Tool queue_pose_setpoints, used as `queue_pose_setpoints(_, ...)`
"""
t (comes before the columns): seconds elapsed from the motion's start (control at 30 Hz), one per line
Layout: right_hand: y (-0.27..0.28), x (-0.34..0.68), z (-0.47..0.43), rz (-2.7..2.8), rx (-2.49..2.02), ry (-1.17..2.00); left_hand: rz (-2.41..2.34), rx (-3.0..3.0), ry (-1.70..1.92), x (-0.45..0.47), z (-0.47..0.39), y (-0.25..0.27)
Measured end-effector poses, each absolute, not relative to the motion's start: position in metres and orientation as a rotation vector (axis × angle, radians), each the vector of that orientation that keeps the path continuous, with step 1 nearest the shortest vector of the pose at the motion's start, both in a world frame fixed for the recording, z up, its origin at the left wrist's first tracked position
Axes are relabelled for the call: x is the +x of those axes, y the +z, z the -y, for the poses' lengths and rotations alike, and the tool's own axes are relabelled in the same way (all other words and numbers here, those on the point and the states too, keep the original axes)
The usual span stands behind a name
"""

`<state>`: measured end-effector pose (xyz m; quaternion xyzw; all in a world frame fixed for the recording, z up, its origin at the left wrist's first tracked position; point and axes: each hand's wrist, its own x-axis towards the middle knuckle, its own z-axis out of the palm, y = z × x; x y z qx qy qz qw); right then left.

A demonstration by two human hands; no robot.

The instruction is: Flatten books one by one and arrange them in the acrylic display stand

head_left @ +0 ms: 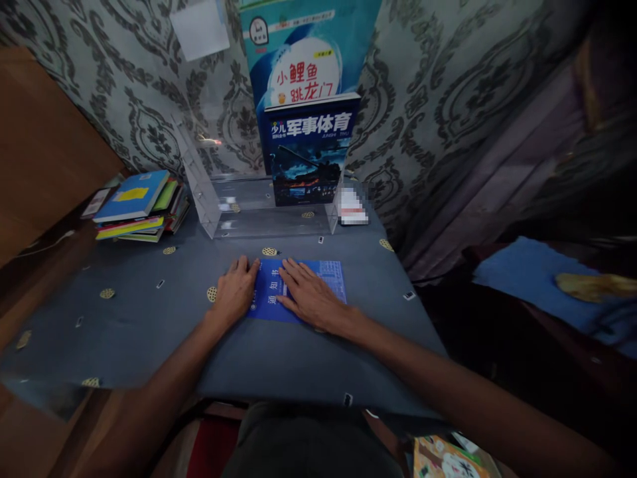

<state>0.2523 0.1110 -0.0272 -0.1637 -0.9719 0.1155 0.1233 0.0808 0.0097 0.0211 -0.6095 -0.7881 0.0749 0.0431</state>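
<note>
A blue printed leaflet [271, 285] with white Chinese characters lies flat on the cloth-covered table, turned sideways to me. My right hand [308, 292] rests palm down across its middle and right part, fingers stretched out. At its left edge lies my left hand [236, 285], the fingers pointing forward and slightly bent, the index finger and thumb side against the paper. Both hands hide parts of the leaflet. Just beyond it stands a clear acrylic book rack [204, 192]. A dark blue book [311, 156] leans upright in the rack, in front of a taller teal book [308, 40].
A stack of books [134, 199] sits at the back left of the table [149, 318]. Behind the rack, to the right, is a small white item [353, 207], partly blurred out. Blue cloth [532, 279] lies off to the right. Below the front edge is an orange book [442, 458].
</note>
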Motion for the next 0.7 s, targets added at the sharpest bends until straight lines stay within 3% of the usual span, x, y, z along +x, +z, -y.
queue_pose_setpoints(0.7, -0.034, 0.305, -0.118, 2.76, -0.83, 0.223, 2.475, -1.864, 0.173, 0.08, -0.009, 0.021)
